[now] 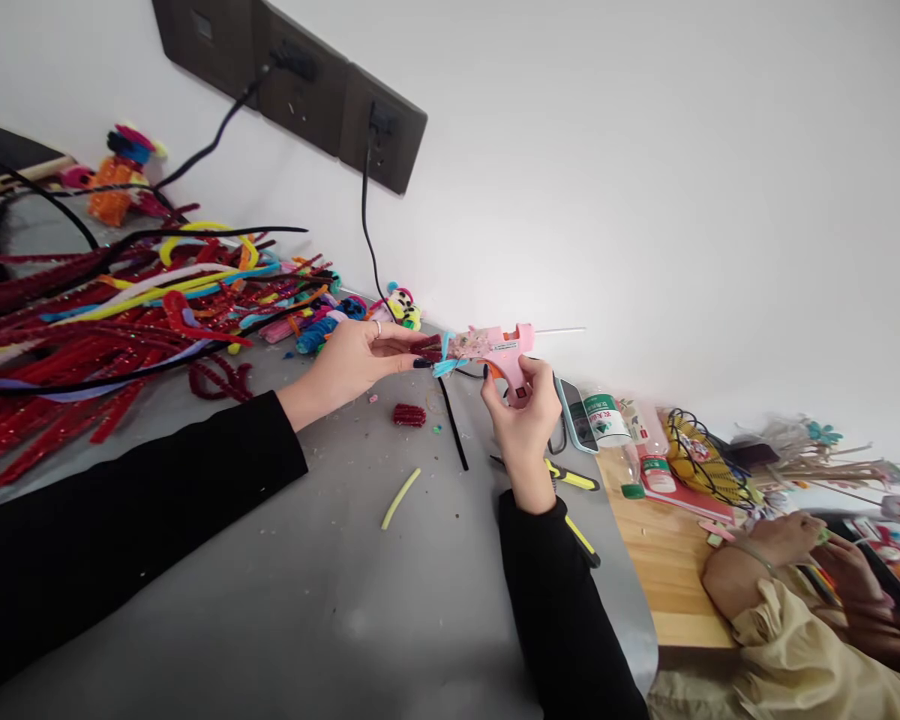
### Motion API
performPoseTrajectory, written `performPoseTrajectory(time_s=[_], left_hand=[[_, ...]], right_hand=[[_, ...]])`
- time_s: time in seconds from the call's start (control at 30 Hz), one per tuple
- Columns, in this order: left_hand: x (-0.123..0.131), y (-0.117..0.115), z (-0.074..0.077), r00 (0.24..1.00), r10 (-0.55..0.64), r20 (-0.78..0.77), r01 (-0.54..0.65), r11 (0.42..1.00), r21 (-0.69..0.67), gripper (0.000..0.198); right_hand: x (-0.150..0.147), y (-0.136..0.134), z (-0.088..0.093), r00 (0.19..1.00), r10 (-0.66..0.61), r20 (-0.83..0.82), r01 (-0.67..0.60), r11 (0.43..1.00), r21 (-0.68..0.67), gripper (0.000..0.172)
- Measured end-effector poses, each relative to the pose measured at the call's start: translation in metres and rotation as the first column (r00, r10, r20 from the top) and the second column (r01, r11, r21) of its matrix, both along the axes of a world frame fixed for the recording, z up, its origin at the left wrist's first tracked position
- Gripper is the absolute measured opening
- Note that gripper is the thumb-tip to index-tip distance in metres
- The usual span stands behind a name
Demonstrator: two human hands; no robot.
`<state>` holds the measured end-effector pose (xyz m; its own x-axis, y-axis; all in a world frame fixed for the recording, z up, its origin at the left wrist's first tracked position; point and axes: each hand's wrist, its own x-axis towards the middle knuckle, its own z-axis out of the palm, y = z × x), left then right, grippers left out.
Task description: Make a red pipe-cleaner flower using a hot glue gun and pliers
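The left hand point(349, 360) pinches a dark red fuzzy piece point(426, 348) between thumb and fingers, above the bench point(390, 620) near the wall. Most of the fuzzy piece is covered by the fingers, so its full shape is hard to make out. Light blue strips point(450, 368) stick out just beside it, at the front end of a pink glue gun point(504, 347). The right hand point(526, 415) is wrapped around the handle of this gun, hiding part of it. The gun's nozzle is lost among the strips and a crumpled, see-through covering, and I cannot tell whether it touches the fuzzy piece. A thin pale stick point(562, 330) juts from the gun's rear.

Below the hands lie a dark red fuzzy roll point(409, 414), a yellow-green stem point(400, 498) and a thin black strip point(454, 425), its upper end reaching up near the light blue strips. Yellow-handled pliers point(574, 478) are partly hidden by the right wrist and sleeve. On the left, a heap of fuzzy stems point(120, 330) is cut off by the picture's edge. A phone point(576, 415) lies beside a bottle point(607, 420). At far right, a co-worker's hands point(784, 538) are blurred, and what they hold is unclear.
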<state>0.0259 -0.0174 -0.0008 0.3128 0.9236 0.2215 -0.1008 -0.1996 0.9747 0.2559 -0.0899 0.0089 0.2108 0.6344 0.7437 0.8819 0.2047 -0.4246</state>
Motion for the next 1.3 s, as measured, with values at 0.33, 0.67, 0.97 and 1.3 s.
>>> performPoseTrajectory(time_s=[0.33,0.67,0.97,1.3], left_hand=[[0.000,-0.001,-0.002,0.998,0.052,-0.026,-0.051,0.998,0.044,0.051],[-0.001,-0.003,-0.001,0.996,0.065,-0.055,-0.060,0.995,0.078,0.041],[-0.001,-0.002,-0.002,0.997,0.066,-0.044,-0.064,0.997,0.049,0.040],[-0.002,0.001,-0.005,0.996,0.078,-0.050,-0.075,0.995,0.066,0.039]], right_hand=[[0.000,-0.001,0.002,1.000,0.012,0.019,-0.012,1.000,0.024,0.027],[0.002,-0.001,0.001,1.000,0.000,0.025,-0.001,0.998,0.061,0.024],[0.008,-0.001,0.000,1.000,-0.013,-0.004,0.013,0.995,0.097,0.026],[0.010,0.000,0.000,0.998,-0.037,-0.056,0.041,0.996,0.083,0.031]])
